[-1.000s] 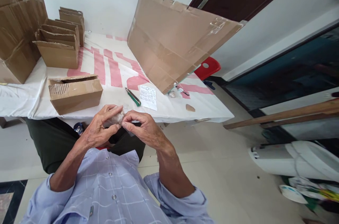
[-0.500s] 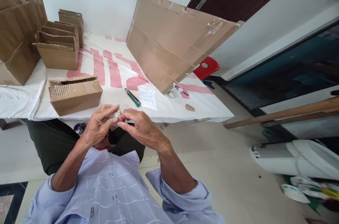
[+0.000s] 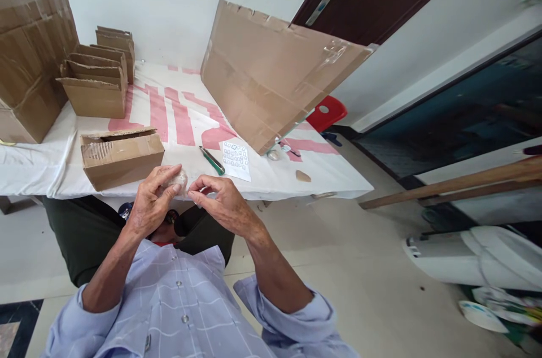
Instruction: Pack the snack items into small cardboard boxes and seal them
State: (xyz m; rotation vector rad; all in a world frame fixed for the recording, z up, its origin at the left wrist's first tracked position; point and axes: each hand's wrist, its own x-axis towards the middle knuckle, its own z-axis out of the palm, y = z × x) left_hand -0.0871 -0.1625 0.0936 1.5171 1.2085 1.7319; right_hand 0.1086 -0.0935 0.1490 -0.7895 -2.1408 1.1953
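Observation:
My left hand (image 3: 153,200) is closed round a clear, shiny, rounded thing that looks like a roll of clear tape (image 3: 179,179), held over the table's front edge. Just right of it, my right hand (image 3: 220,202) has thumb and forefinger pinched together; whatever lies between the fingertips is too small to make out. A small cardboard box (image 3: 122,161) stands left of my hands, its top flaps partly raised. Beyond my right hand lie a green utility knife (image 3: 212,161) and a paper sheet (image 3: 236,161) printed with rows of small shapes.
Several open cardboard boxes (image 3: 94,95) stand at the back left beside a tall carton (image 3: 31,36). A large cardboard sheet (image 3: 271,75) leans at the back right. Near its lower corner sits a small clear round thing (image 3: 274,154). A brown scrap (image 3: 302,176) lies near the table's right end.
My right hand has drawn slightly away from my left, opening a small gap. The clear roll shows more plainly in my left hand. The view has tilted slightly.

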